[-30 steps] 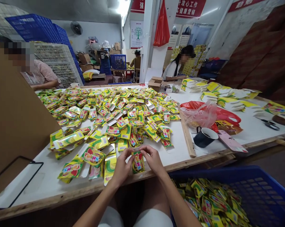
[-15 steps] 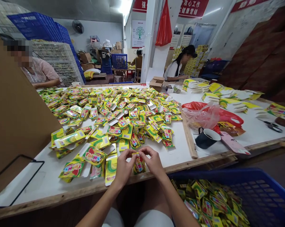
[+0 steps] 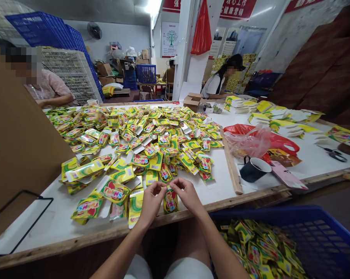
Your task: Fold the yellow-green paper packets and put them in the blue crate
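Note:
At the table's front edge, a small yellow and green candy box (image 3: 171,201) with colourful lettering stands in front of me. My left hand (image 3: 151,199) pinches at the box's top left corner, thumb and forefinger together. From the other side, my right hand (image 3: 188,194) has its fingertips closed on the top edge. The fingers cover that top edge, so its flap is hidden. Close to my left hand lies a flat yellow box (image 3: 136,207). Behind both hands spreads a large heap of similar boxes (image 3: 144,159), several with white flaps sticking out.
Below right, a blue crate (image 3: 317,217) holds many boxes. A wooden strip (image 3: 231,166) separates the heap from a dark mug (image 3: 254,170), a red plastic bag (image 3: 282,141) and scissors (image 3: 334,154). A cardboard panel (image 3: 23,135) rises at left. People sit across the table.
Both hands stay at the box's top edge, with the left fingertips slightly higher and closer to the right ones. More of the box's front shows. The camera view has shifted slightly.

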A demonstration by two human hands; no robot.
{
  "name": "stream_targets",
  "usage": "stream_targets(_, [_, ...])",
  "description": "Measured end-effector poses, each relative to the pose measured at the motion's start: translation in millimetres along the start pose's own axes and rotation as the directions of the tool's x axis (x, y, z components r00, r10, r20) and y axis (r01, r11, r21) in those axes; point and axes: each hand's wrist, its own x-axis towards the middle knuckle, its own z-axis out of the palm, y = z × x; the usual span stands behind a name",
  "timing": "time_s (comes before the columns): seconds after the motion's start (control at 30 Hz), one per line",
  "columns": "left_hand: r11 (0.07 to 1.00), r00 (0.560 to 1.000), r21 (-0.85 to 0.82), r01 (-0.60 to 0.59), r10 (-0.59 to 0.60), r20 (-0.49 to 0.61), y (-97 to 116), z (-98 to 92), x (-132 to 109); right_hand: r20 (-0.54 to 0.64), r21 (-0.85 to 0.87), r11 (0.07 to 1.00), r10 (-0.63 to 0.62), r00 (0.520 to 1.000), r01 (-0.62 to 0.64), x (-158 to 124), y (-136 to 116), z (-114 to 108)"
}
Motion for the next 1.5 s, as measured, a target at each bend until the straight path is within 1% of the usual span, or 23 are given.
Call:
stream_targets(0.1, [1.000, 1.000, 0.003, -0.008, 0.008, 0.013, 0.1, -1.0, -1.8, 0.033, 0.000, 1.000, 0.020, 0.999, -0.020, 2.9, -1.4, -3.8])
stream_targets(0.2, [0.999, 0.997, 0.018, -0.039, 0.038, 0.062, 3.6, -4.7, -3.7, 0.080, 0.027, 1.000, 0.010, 0.997, -0.012, 2.9, -1.2, -8.7])
stream_targets(0.37, [0.958, 0.972, 0.183, -0.220, 0.199, 0.128, 10.3, -7.7, -7.8, 0.164, 0.147, 0.989, -0.001, 0.986, -0.024, -6.4, 7.4, -4.3])
stream_targets(0.43, [0.930, 0.960, 0.248, -0.269, 0.237, 0.152, 12.7, -10.1, -13.9, 0.138, 0.150, 0.989, -0.011, 0.990, -0.010, -13.7, 7.4, -2.6])
stream_targets(0.47, [0.913, 0.953, 0.286, -0.289, 0.246, 0.177, 13.9, -13.4, -18.5, 0.089, 0.117, 0.993, -0.025, 0.996, 0.015, -18.8, 5.3, -5.3])
stream_targets(0.53, [0.850, 0.935, 0.406, -0.336, 0.249, 0.252, 15.6, -26.6, -30.5, -0.052, -0.008, 0.999, -0.054, 0.997, 0.054, -33.2, -2.5, -22.7])
stream_targets(0.6, [0.739, 0.924, 0.569, -0.362, 0.204, 0.322, 15.8, -48.2, -43.6, -0.176, -0.177, 0.983, -0.072, 0.982, 0.041, -52.9, -11.8, -56.5])
stream_targets(0.63, [0.671, 0.928, 0.653, -0.351, 0.157, 0.338, 15.3, -60.9, -49.5, -0.206, -0.268, 0.963, -0.068, 0.976, 0.010, -63.7, -15.6, -77.2])
stream_targets(0.7, [0.540, 0.935, 0.783, -0.308, 0.019, 0.354, 13.3, -85.1, -58.7, -0.182, -0.482, 0.876, -0.124, 0.975, 0.021, -84.1, -19.8, -115.8])
stream_targets(0.73, [0.486, 0.931, 0.824, -0.292, -0.053, 0.361, 12.2, -94.7, -61.6, -0.185, -0.552, 0.834, -0.137, 0.973, 0.012, -92.5, -20.4, -129.5])
stream_targets(0.77, [0.443, 0.921, 0.848, -0.290, -0.112, 0.373, 11.6, -101.9, -63.4, -0.178, -0.591, 0.807, -0.141, 0.974, 0.009, -99.2, -20.3, -137.3])
stream_targets(0.8, [0.420, 0.906, 0.854, -0.306, -0.148, 0.397, 11.7, -106.3, -64.3, -0.180, -0.598, 0.801, -0.137, 0.974, 0.002, -103.9, -20.0, -138.5])
stream_targets(0.87, [0.432, 0.866, 0.820, -0.376, -0.152, 0.476, 15.1, -107.8, -63.9, -0.171, -0.538, 0.843, -0.099, 0.980, -0.009, -107.0, -20.5, -122.5])
stream_targets(0.93, [0.470, 0.837, 0.772, -0.428, -0.116, 0.535, 22.2, -103.5, -61.4, -0.130, -0.429, 0.903, -0.069, 0.989, 0.007, -102.8, -23.3, -90.9])
stream_targets(1.03, [0.480, 0.841, 0.762, -0.434, -0.088, 0.534, 32.0, -97.3, -55.2, -0.010, -0.270, 0.961, -0.071, 0.997, 0.066, -89.8, -30.5, -42.0])
stream_targets(1.1, [0.469, 0.832, 0.758, -0.453, -0.084, 0.549, 33.2, -97.9, -50.6, 0.033, -0.197, 0.976, -0.084, 0.996, 0.089, -81.6, -34.5, -20.0])
stream_targets(1.13, [0.466, 0.818, 0.748, -0.472, -0.086, 0.569, 31.8, -99.6, -48.5, 0.042, -0.176, 0.980, -0.087, 0.995, 0.093, -78.6, -35.8, -12.6])
stream_targets(1.23, [0.447, 0.751, 0.703, -0.554, -0.098, 0.654, 21.6, -107.0, -43.1, 0.072, -0.156, 0.984, -0.080, 0.994, 0.091, -74.8, -36.5, 0.5])
stream_targets(1.3, [0.415, 0.724, 0.687, -0.596, -0.091, 0.684, 13.4, -111.0, -38.5, 0.097, -0.152, 0.985, -0.062, 0.993, 0.076, -75.6, -34.5, 5.9])
stream_targets(1.37, [0.385, 0.714, 0.679, -0.626, -0.067, 0.697, 8.8, -112.3, -31.8, 0.103, -0.149, 0.987, -0.040, 0.994, 0.056, -77.0, -30.9, 10.9])
stream_targets(1.43, [0.390, 0.704, 0.655, -0.647, -0.025, 0.710, 11.3, -109.6, -23.6, 0.095, -0.138, 0.989, -0.033, 0.995, 0.046, -77.4, -26.1, 15.6])
stream_targets(1.47, [0.420, 0.702, 0.635, -0.648, 0.005, 0.713, 15.3, -106.4, -19.5, 0.081, -0.131, 0.990, -0.037, 0.996, 0.047, -76.8, -23.5, 17.8])
stream_targets(1.5, [0.476, 0.714, 0.613, -0.631, 0.046, 0.699, 20.7, -101.9, -16.0, 0.060, -0.123, 0.991, -0.043, 0.997, 0.051, -75.6, -20.9, 19.9])
